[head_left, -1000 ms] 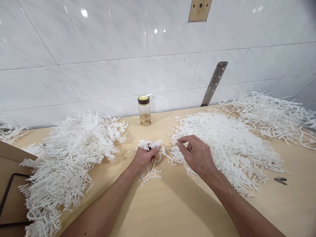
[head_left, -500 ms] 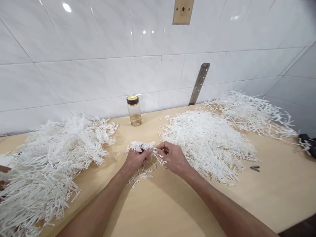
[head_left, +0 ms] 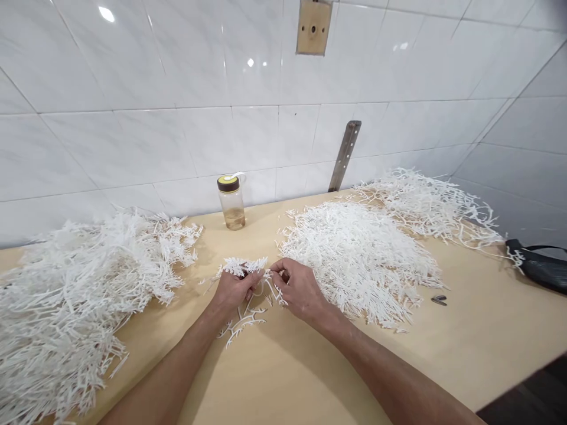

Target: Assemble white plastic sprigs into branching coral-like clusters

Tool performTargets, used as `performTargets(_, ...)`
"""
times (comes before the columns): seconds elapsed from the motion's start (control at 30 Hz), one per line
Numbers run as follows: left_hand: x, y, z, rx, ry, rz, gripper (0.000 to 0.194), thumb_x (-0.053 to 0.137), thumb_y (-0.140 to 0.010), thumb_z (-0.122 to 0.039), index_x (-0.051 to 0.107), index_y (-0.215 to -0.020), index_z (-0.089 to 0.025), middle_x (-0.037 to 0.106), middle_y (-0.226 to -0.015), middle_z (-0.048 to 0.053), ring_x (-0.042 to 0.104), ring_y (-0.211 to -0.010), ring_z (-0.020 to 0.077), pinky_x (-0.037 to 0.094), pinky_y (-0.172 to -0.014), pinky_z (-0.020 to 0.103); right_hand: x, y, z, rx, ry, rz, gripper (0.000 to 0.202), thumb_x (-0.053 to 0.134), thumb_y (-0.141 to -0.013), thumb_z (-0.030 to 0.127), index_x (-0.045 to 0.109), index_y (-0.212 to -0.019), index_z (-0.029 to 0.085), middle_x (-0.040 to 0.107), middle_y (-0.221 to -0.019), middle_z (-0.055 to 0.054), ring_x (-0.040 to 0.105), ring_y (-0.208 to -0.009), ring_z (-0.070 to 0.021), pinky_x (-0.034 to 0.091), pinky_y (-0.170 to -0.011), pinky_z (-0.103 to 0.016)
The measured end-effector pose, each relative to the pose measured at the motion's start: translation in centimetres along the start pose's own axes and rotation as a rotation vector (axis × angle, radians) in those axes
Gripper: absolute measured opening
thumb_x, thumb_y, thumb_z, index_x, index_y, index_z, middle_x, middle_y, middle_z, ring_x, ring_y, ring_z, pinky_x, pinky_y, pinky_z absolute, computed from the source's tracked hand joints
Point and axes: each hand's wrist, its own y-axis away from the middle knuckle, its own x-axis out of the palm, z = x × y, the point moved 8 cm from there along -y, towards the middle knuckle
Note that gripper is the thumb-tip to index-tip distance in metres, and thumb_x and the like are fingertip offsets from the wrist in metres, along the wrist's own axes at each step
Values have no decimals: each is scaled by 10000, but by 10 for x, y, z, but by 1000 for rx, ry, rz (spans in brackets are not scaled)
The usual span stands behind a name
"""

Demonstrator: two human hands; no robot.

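My left hand (head_left: 234, 290) is closed on a bunch of small white branched plastic pieces (head_left: 244, 265) in the middle of the table. Beside it, my right hand (head_left: 297, 285) pinches at a thin white branching strand (head_left: 271, 284), its fingertips close to the left ones. Below the hands, another white branched piece (head_left: 244, 321) spreads out over the wood. The exact grip between the right fingertips is small and partly hidden.
Large white heaps lie at the left (head_left: 80, 295) and right (head_left: 358, 260), with a tangled pile (head_left: 429, 203) behind. A lidded bottle (head_left: 232, 203) stands near the tiled wall. Small dark clippers (head_left: 439, 300) and a black bag (head_left: 543, 265) are at the right.
The view has turned slightly right, showing more of the black bag. Both hands stay close together with nearly the same grip.
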Motion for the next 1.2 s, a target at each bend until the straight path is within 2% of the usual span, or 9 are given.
performTargets(0.23,-1,3,1,1,47,13,435,802,-625,-458,502,-494,-171,435,-436,-37,377,-444,91,262,-440,233,3,5,13,-236,225,-81,78,495,-815,127,540,-818,192,595,-765,-26,544,-661,-148,384,-605,-261)
performTargets(0.33,-2,4,1,-6,63,-13,390,818,-602,-439,547,-554,-162,486,-510,-29,420,-502,108,312,-479,239,4,5,13,-210,241,-82,49,501,-816,151,518,-812,197,587,-749,-19,536,-634,-145,374,-578,-257)
performTargets(0.53,1,13,-4,-14,115,29,293,798,-622,-394,638,-641,-149,578,-572,7,519,-573,155,389,-535,261,8,7,-11,82,84,69,27,556,-791,228,534,-797,215,587,-648,18,514,-510,-132,357,-472,-234)
performTargets(0.7,6,18,-12,6,148,62,296,816,-611,-380,681,-720,-140,646,-675,38,560,-641,173,422,-577,269,3,6,7,-202,286,-99,64,489,-847,203,552,-849,191,629,-765,-46,581,-675,-177,407,-614,-282)
performTargets(0.83,9,20,-13,24,151,68,291,816,-603,-374,662,-709,-151,619,-642,26,533,-606,155,406,-550,257,-12,-5,-1,-119,338,-164,158,440,-863,165,597,-842,174,637,-808,-94,582,-692,-195,418,-602,-302)
performTargets(0.9,8,20,-10,13,174,58,302,813,-598,-376,602,-626,-162,531,-543,-8,459,-527,119,342,-489,237,-23,-9,-13,21,196,-156,137,484,-853,199,619,-839,179,625,-748,-65,563,-625,-179,432,-559,-299)
performTargets(1.03,5,15,-2,-20,221,13,397,788,-620,-382,461,-523,-178,393,-472,-53,319,-454,66,241,-439,223,-24,-4,-35,301,-396,-27,227,634,-825,412,617,-893,196,550,-643,28,468,-453,-110,394,-393,-253)
performTargets(1.1,3,11,2,-27,240,2,391,785,-625,-382,466,-531,-175,398,-479,-53,310,-448,59,233,-430,223,-21,0,-32,339,-620,23,309,722,-765,439,612,-908,188,522,-638,51,427,-429,-79,369,-359,-228)
performTargets(1.2,3,6,7,-37,247,12,363,777,-637,-371,487,-550,-171,408,-483,-53,319,-439,59,235,-419,224,-16,3,-22,339,-764,101,372,781,-727,399,640,-992,180,508,-647,61,414,-443,-59,361,-350,-199)
